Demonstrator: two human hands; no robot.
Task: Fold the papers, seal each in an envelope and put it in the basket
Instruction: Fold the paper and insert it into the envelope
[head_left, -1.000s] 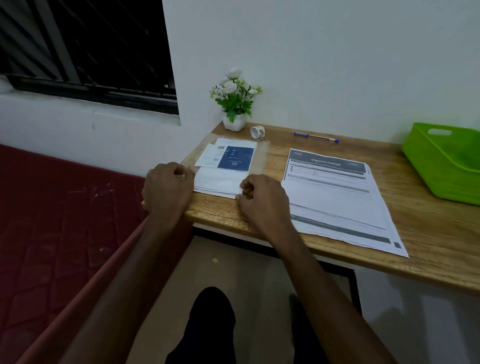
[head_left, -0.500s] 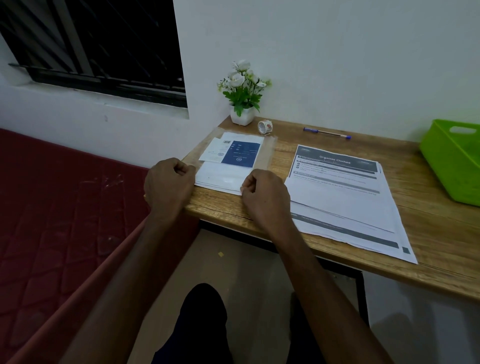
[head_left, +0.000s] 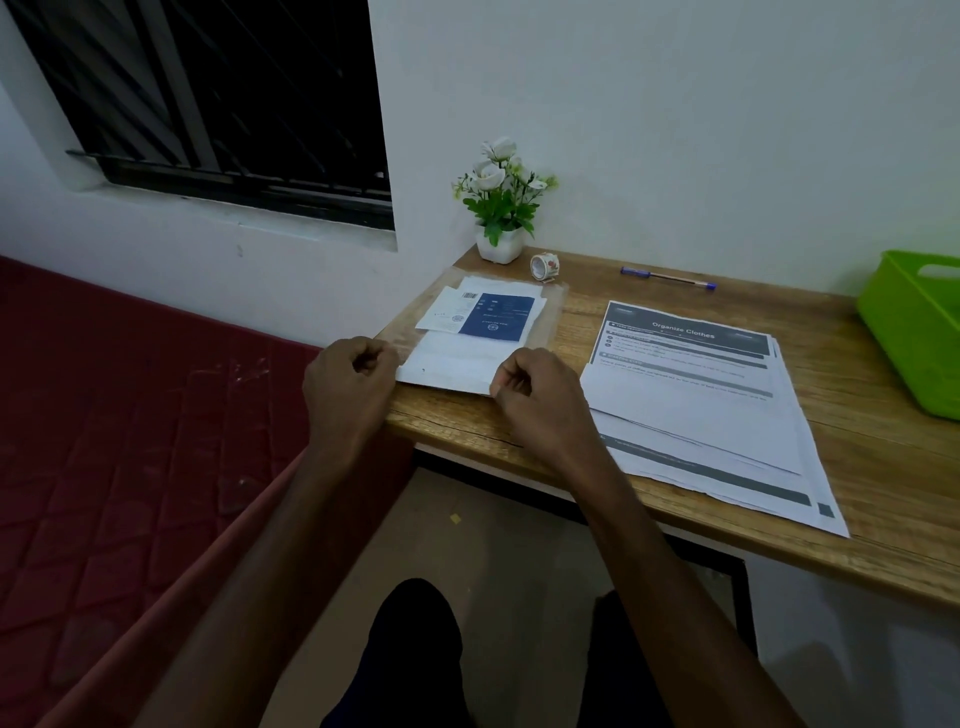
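A stack of white envelopes (head_left: 452, 364) in a clear sleeve lies at the desk's near left corner, with a blue printed card on top. My left hand (head_left: 348, 387) has curled fingers and pinches the stack's near left corner. At the near right corner my right hand (head_left: 540, 400) pinches it in the same way. To the right lies a pile of printed papers (head_left: 696, 400) headed "Organize Clothes", flat and unfolded. The green basket (head_left: 914, 332) stands at the desk's far right, partly cut off by the frame.
At the back of the wooden desk (head_left: 857, 467) stand a small potted white flower (head_left: 501, 208), a tape roll (head_left: 544, 266) and a blue pen (head_left: 667, 278). A red mattress (head_left: 130, 441) lies left of the desk. My legs are below the desk edge.
Both hands have stayed at the envelope stack's near corners. Only the camera has shifted, with the view drifting a little left and up.
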